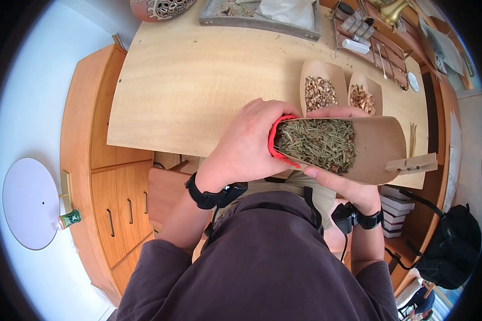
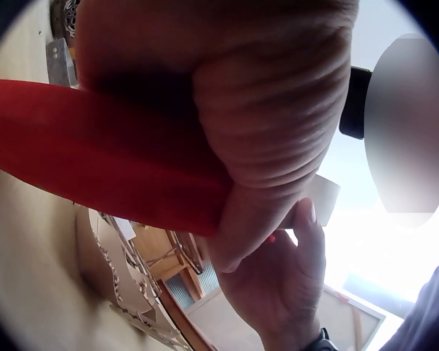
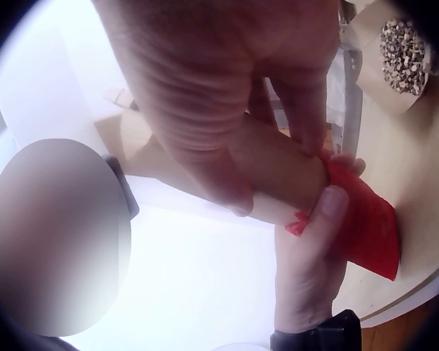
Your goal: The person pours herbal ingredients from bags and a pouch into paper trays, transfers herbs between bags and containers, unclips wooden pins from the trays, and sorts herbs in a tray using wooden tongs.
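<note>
Head view: my L hand (image 1: pixel 246 145) is clamped on the red pouch (image 1: pixel 271 141) nr its mouth; R hand (image 1: pixel 351 188) grips the paper scoop (image 1: pixel 381 143) w/ dried herbs (image 1: pixel 318 142), its end at that mouth. L wrist: hand round pouch. R wrist: thumb & fingers on opp. sides of scoop.

Matt brown paper meets a red cloth pouch (image 2: pixel 95 150).
The paper scoop (image 1: pixel 380 142) looks smooth and unglazed, while the dried herbs (image 1: pixel 321 143) on it look rough and brittle. The clothespin (image 1: pixel 409 167) appears to be plain wood. The tabletop (image 1: pixel 187 85) is pale, smooth wood with a soft sheen; the tray (image 1: pixel 260 29) shows a greyer, rougher, wood-like surface. The cabinet (image 1: pixel 102 134) is smooth orange-toned wood, its handles (image 1: pixel 111 222) dark and metal-looking. The shirt (image 1: pixel 289 257) is matt, dark cloth.
</note>
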The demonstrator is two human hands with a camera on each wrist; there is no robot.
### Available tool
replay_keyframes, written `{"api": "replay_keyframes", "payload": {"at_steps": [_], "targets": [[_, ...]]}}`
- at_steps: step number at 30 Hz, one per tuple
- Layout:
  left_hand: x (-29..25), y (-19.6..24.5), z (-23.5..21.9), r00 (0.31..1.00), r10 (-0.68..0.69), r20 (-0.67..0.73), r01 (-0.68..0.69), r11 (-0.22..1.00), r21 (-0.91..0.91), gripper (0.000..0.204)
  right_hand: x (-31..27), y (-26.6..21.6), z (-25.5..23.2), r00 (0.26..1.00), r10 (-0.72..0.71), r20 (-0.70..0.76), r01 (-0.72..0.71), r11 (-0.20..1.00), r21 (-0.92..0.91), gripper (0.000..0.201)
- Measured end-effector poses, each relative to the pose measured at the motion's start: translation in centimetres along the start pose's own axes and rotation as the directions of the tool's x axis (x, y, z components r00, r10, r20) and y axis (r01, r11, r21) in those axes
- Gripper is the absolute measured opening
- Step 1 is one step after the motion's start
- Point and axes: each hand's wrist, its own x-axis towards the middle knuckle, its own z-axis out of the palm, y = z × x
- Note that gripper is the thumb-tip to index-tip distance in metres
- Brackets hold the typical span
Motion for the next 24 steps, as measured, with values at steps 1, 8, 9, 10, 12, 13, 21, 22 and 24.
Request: {"api": "replay_keyframes", "payload": {"at_steps": [1, 8, 9, 10, 12, 13, 21, 22, 24], "targets": [[0.0, 0.0, 0.0, 1.000, 0.001, 0.000, -0.001, 1.000, 0.001, 0.063, 0.0, 0.0, 0.1, 1.000, 0.029, -0.005, -0.029, 0.999, 0.036, 0.077], [0.0, -0.1, 0.0, 1.000, 0.003, -0.006, -0.002, 1.000, 0.018, 0.064, -0.2, 0.8, 0.3, 0.999, -0.009, -0.040, 0.015, 0.988, 0.155, 0.072], [0.0, 0.0, 0.0, 1.000, -0.006, -0.006, 0.006, 1.000, 0.016, 0.064, -0.4, 0.4, 0.4, 0.998, 0.040, -0.046, -0.035, 0.995, 0.095, 0.071], [0.0, -0.1, -0.1, 1.000, -0.005, -0.006, 0.005, 1.000, 0.016, 0.064, -0.5, 0.2, 0.5, 0.995, 0.088, -0.056, -0.086, 0.996, 0.034, 0.071], [-0.1, -0.2, 0.0, 0.999, 0.014, -0.035, -0.012, 0.999, 0.050, 0.065, -0.2, 0.5, 0.3, 0.999, 0.038, -0.034, -0.037, 0.999, 0.021, 0.075], [-0.1, -0.1, -0.1, 0.999, 0.015, -0.035, -0.013, 0.999, 0.050, 0.065, -0.1, 0.7, 0.2, 1.000, -0.011, -0.011, 0.012, 1.000, 0.009, 0.079], [-0.1, -0.2, -0.2, 1.000, 0.010, 0.004, -0.010, 0.999, 0.039, 0.067, -0.6, 1.1, 0.8, 0.993, 0.070, -0.094, -0.057, 0.988, 0.143, 0.073], [-0.1, -0.2, -0.2, 1.000, 0.010, 0.005, -0.010, 0.999, 0.040, 0.067, -0.3, 1.2, 0.6, 0.998, 0.028, -0.060, -0.019, 0.987, 0.159, 0.075], [-0.2, -0.1, -0.1, 1.000, -0.013, -0.004, 0.013, 0.999, 0.040, 0.067, -1.4, 1.0, 0.3, 0.999, 0.051, -0.002, -0.051, 0.998, 0.040, 0.082]]}}
